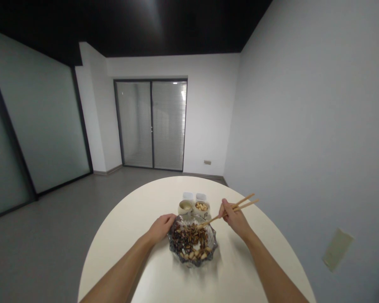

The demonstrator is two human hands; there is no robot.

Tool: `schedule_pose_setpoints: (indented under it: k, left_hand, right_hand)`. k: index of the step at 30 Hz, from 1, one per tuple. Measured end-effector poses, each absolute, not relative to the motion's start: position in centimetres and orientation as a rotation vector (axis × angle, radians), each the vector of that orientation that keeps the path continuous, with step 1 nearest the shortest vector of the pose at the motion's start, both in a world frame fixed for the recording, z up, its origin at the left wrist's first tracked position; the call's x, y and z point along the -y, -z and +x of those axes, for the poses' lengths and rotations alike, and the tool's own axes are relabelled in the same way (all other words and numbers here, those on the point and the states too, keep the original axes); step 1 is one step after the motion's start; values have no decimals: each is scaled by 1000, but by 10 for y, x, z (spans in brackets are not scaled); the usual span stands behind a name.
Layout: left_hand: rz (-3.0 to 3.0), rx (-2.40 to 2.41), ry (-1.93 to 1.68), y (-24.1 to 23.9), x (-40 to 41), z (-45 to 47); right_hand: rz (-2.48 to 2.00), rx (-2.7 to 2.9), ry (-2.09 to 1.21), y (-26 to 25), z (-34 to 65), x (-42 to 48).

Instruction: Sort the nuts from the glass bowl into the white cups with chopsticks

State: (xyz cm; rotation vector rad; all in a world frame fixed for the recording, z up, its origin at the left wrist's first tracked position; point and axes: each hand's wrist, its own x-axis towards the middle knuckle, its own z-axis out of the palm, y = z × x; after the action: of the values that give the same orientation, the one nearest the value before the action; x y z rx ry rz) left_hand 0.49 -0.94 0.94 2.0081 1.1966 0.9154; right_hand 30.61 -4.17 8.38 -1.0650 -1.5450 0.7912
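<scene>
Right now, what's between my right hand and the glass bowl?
In the head view, the chopsticks bridge that gap, running from your right hand to the glass bowl.

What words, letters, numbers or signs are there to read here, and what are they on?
There are no words or numbers I can read.
Small dark mark on the front of the cup with nuts: too small and blurred to tell whether it is a letter or a picture.
Chopsticks, glass bowl and pale wall plate on the right: no writing I can make out.
</scene>
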Motion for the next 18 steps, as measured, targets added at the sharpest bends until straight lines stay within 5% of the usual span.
schedule_pose_setpoints:
  k: [18]
  left_hand:
    - [2020, -1208, -915, -9, 8, 7]
  right_hand:
    - [-971, 1315, -727, -71, 283, 35]
